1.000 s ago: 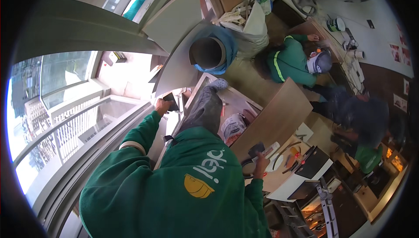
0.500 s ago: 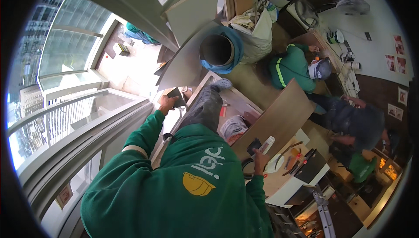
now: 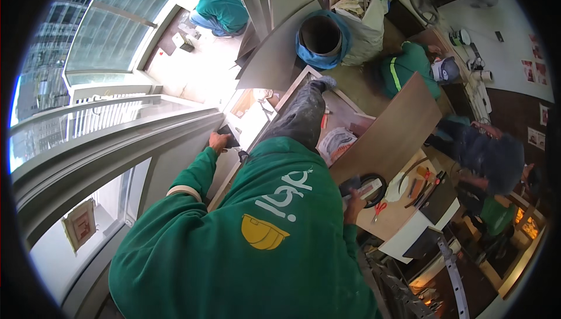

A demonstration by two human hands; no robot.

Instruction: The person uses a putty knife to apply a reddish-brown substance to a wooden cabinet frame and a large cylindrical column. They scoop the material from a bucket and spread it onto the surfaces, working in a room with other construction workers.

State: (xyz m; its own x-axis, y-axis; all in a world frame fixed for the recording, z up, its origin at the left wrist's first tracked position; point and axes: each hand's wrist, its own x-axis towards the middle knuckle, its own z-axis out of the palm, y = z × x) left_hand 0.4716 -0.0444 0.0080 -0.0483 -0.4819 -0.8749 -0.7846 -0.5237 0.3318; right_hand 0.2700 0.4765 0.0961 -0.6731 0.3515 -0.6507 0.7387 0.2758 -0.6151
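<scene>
My left hand [image 3: 218, 142] is closed on a dark, flat, rectangular piece [image 3: 229, 136], held close to the grey window frame [image 3: 193, 121]. The kind of piece is not clear. Lower right, my right hand [image 3: 353, 208] grips a small dark flat piece [image 3: 350, 185] together with a white tube [image 3: 370, 188] that bears a reddish mark. Behind that hand, a black ring-shaped roll [image 3: 381, 185] and red-handled scissors [image 3: 380, 209] lie on the worktable [image 3: 365, 221]. Both forearms are in green sleeves, and my leg stretches across a wooden frame [image 3: 283, 104].
A brown panel [image 3: 388, 129] leans across the middle, beside a white bag [image 3: 336, 145]. Farther off stand a rolled sheet in blue wrapping [image 3: 323, 37] and a filled white sack [image 3: 365, 37]. One co-worker [image 3: 221, 4] crouches outside; several others are at the right. A metal ladder [image 3: 454, 275] stands lower right.
The whole view has swung, bringing the outside co-worker fully into sight. My left hand is lower by the window frame. My right hand has tilted the tube, and the scissors have come into view.
</scene>
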